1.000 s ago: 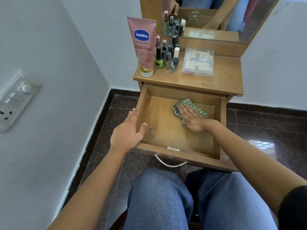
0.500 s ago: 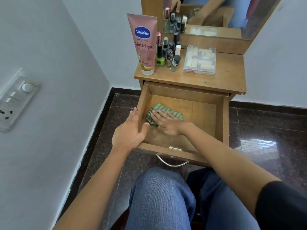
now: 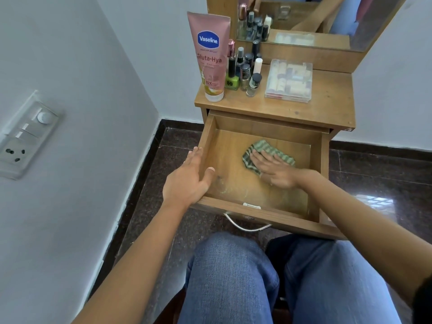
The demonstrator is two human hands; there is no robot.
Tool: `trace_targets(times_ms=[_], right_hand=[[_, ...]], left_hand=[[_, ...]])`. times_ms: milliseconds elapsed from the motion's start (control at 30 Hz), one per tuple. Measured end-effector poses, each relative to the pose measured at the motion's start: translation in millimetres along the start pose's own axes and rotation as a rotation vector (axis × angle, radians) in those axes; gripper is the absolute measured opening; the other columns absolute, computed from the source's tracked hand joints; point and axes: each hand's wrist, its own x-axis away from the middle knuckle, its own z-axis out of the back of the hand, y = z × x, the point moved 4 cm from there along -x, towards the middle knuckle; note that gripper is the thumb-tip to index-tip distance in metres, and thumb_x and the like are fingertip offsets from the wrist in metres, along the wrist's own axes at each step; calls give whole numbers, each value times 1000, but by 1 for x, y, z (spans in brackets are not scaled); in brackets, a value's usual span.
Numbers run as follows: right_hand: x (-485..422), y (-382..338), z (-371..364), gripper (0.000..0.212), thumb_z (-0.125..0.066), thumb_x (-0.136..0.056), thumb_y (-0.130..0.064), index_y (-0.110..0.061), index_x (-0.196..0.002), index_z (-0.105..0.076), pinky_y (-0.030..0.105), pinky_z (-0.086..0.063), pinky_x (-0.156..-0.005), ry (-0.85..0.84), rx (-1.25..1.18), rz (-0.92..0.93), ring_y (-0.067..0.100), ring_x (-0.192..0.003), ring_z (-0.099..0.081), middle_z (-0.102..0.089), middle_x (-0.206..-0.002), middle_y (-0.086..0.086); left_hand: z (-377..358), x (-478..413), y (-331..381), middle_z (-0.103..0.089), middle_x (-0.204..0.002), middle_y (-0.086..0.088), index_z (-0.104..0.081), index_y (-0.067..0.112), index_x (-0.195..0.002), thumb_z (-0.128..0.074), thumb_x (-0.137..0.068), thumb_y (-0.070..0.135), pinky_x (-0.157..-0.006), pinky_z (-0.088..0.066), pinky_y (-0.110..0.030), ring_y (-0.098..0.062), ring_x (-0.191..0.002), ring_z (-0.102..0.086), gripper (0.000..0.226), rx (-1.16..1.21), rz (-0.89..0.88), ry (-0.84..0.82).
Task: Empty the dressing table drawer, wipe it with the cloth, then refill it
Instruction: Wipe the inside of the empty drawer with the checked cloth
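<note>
Right hand (image 3: 278,170), fingers flat, has slid the cloth (image 3: 265,146) rightward toward frame centre in the drawer (image 3: 257,123); left hand (image 3: 189,181) stays open on its rim.

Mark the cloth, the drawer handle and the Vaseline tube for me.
cloth (image 3: 264,146), head view, striped fold beyond the fingers.
drawer handle (image 3: 247,229), head view, curved metal bar.
Vaseline tube (image 3: 209,57), head view, pink body.

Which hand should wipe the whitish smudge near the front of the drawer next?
Probably the right hand: it presses the cloth flat on the drawer floor, near the whitish smudge. The left hand rests on the drawer's left wall, holding no cloth.
</note>
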Motion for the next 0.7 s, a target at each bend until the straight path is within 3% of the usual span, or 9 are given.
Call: trace_targets(times_ms=[367,500,700], right_hand=[[-37,-67,-7,59,-22,-105,-32,-28,-150,15,37,17,-115,-23,116,191,12,-141,24,24,-155,-9],[-55,-69,13,59,-23,-104,-32,-26,-152,12,39,10,-118,14,105,183,13,-144,19,20,-157,-8],[-50,-35,20,57,-20,-105,-32,-28,-150,16,35,13,-115,23,63,96,14,-144,21,23,-155,-9]], left_hand=[[0,0,2,-17,-162,9,-19,28,-155,-35,-98,54,-89,-47,-38,-19,-133,-47,65,-30,-6,-1],[1,1,2,-17,-162,10,-20,28,-154,-35,-98,52,-87,-48,-38,-19,-132,-49,64,-33,-18,-4],[5,1,1,-15,-162,9,-18,26,-155,-33,-98,51,-87,-49,-39,-19,-128,-53,64,-37,-20,-39]])
